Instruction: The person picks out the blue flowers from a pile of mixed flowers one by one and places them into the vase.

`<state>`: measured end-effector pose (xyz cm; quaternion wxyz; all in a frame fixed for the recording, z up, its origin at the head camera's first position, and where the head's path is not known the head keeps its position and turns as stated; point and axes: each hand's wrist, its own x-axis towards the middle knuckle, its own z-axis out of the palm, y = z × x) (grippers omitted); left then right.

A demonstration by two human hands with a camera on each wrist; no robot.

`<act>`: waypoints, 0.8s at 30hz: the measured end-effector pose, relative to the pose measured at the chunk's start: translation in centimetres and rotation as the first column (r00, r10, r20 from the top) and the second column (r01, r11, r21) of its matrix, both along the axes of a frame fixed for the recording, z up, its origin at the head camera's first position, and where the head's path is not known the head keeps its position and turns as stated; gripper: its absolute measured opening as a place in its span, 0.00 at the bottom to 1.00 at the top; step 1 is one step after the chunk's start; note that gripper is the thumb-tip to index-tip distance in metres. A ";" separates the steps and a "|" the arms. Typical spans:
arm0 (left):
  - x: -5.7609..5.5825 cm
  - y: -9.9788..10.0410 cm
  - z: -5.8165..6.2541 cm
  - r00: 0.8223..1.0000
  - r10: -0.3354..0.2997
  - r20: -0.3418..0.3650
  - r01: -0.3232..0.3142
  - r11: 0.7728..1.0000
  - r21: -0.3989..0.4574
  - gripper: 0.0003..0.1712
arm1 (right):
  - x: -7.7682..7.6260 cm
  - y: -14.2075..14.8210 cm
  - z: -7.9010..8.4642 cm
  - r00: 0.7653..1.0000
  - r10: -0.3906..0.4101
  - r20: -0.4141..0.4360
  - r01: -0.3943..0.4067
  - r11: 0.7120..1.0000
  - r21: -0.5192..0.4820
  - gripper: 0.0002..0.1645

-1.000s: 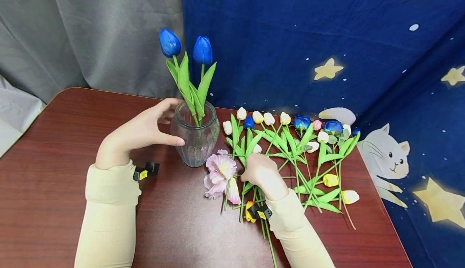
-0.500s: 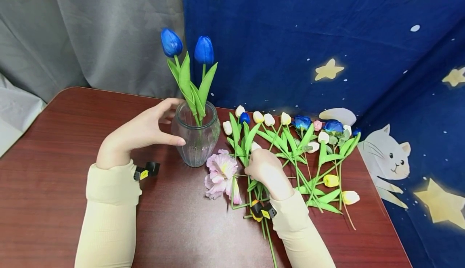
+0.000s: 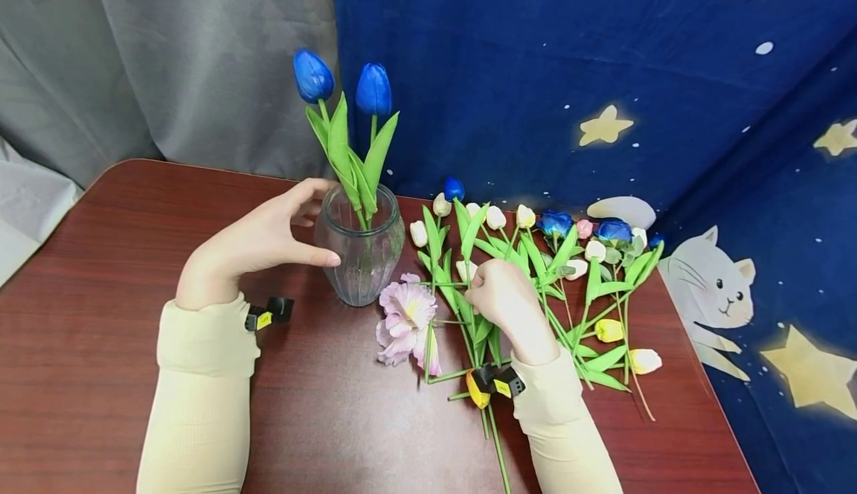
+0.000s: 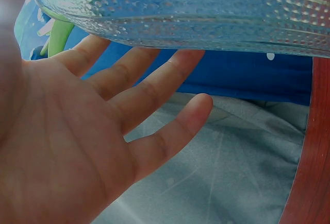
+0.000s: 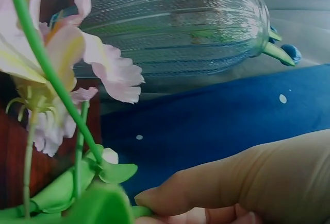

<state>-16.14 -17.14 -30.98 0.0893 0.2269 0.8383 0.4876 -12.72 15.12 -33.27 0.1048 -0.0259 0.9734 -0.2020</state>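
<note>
We see the right hand pinching a blue tulip by its stem, bloom toward eleven o'clock. Around nine o'clock from that hand lies a pink flower; beyond it the vase holds two others, the left hand's fingers relaxed about its nine-o'clock side. We find more flowers toward three.

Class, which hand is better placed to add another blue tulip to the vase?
Probably the right hand: it pinches a green stem, seemingly that of the blue tulip beyond it. The left hand, spread around the glass vase, seems better suited to steadying it.
</note>
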 end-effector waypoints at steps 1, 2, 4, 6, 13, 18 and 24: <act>0.0 0.0 0.0 1.000 0.001 0.000 -0.001 1.000 -0.001 0.47 | 0.0 0.1 0.1 1.000 0.000 -0.015 0.000 1.000 -0.002 0.19; 0.0 0.0 0.0 1.000 0.002 0.000 -0.002 1.000 -0.002 0.47 | 0.0 0.2 0.2 1.000 -0.003 -0.022 0.003 1.000 -0.005 0.18; 0.0 0.0 0.0 1.000 0.006 0.005 -0.006 1.000 -0.002 0.47 | 0.0 0.3 0.4 0.999 -0.012 -0.034 0.012 1.000 -0.013 0.14; 0.0 -0.1 0.0 1.000 0.007 0.008 -0.007 1.000 -0.001 0.47 | -0.1 0.4 0.6 0.999 -0.024 -0.049 0.023 1.000 -0.020 0.12; -0.1 0.0 -0.1 1.000 0.007 0.013 -0.007 1.000 0.003 0.47 | -0.1 0.8 0.9 0.981 -0.041 -0.187 0.027 0.997 -0.077 0.09; 0.0 0.0 0.0 1.000 0.007 0.008 -0.007 1.000 0.000 0.47 | 0.1 1.0 1.1 0.962 -0.061 -0.268 0.018 0.987 -0.160 0.05; 0.0 0.0 0.1 1.000 0.009 0.002 -0.009 1.000 -0.008 0.47 | 0.4 1.1 1.5 0.935 -0.098 -0.342 0.022 0.976 -0.218 0.05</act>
